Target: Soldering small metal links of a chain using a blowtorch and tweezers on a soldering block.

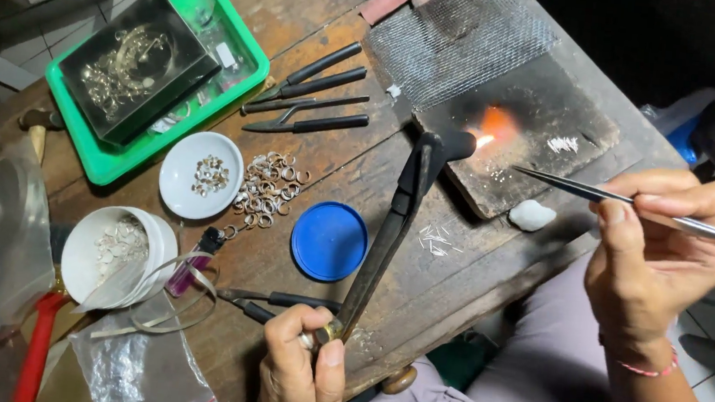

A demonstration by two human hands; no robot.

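left fingers [322,346] closed around torch [399,222], right fingers [627,218] pinching tweezers [586,190]

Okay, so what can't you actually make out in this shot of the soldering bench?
- Head view: the piece under the flame on the charred block is too small and lost in glare.
- The tweezers run off the right edge past the right hand, so their rear end is cut off.
- The torch base is hidden inside the left hand.
- Contents of the black tray are too small to identify.
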